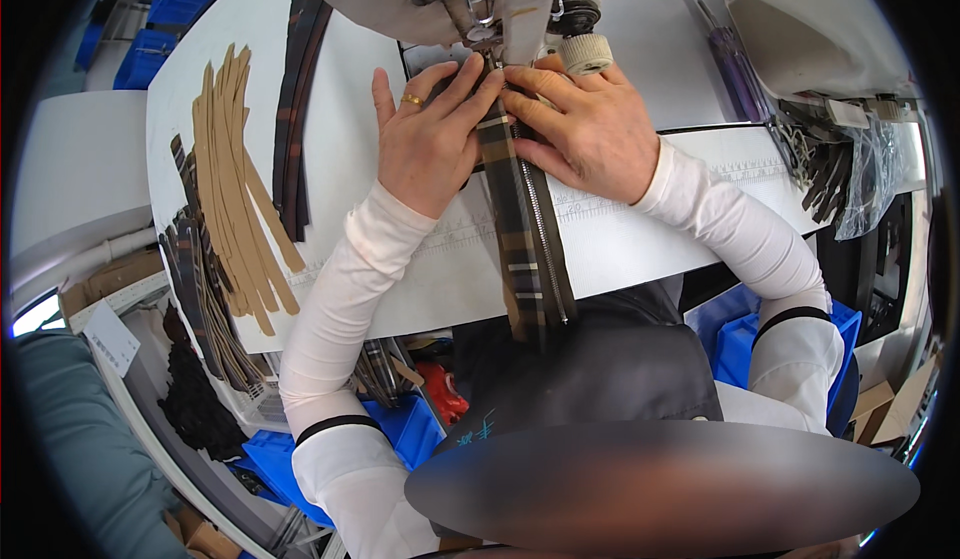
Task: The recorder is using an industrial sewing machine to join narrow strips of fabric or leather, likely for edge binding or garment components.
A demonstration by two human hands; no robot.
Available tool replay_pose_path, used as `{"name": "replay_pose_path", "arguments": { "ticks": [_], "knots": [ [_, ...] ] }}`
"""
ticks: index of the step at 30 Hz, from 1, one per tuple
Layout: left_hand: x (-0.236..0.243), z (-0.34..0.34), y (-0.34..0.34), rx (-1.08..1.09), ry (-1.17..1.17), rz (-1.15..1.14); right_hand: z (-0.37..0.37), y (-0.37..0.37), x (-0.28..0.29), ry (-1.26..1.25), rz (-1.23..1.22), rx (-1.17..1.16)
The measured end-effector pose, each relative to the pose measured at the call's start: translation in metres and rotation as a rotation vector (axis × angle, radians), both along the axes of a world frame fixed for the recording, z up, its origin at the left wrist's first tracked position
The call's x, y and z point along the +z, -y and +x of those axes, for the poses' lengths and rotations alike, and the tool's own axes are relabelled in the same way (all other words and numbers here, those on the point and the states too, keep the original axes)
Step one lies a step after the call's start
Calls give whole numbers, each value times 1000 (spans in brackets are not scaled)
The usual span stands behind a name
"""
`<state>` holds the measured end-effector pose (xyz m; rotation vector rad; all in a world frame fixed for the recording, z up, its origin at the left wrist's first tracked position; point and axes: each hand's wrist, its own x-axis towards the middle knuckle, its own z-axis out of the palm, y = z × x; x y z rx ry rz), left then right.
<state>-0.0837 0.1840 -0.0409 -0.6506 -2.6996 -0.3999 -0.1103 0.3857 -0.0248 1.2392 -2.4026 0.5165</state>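
A long plaid fabric strip (pixel 518 249) in brown, black and tan runs from the sewing machine's presser foot (pixel 484 35) down over the table's near edge. Along its right side lies a metal-toothed zipper (pixel 541 224) on dark tape. My left hand (pixel 432 139) rests on the strip's left edge just below the foot, fingers stretched and the little finger spread away. My right hand (pixel 590 124) is closed at the zipper side, fingers bent and thumb lower down against the tape. The fingertips of both hands nearly meet near the needle, whose point is hidden.
Tan strips (pixel 228 179) lie in a bundle at the left, over plaid strips (pixel 200 279). Dark strips (pixel 300 109) lie closer to the machine. A ruler scale (pixel 640 194) crosses the white table. Blue bins (pixel 735 334) stand below; a clear plastic bag (pixel 868 189) hangs right.
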Motion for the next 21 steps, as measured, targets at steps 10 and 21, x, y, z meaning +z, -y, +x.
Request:
{"name": "replay_pose_path", "arguments": {
  "ticks": [10,21],
  "knots": [
    [-1,-3,1,4,-9,-5,-5,0,-2,-1,-22,15],
    [0,-4,0,10,-15,-25,-4,-2,-1,11,-12,19]
  ]
}}
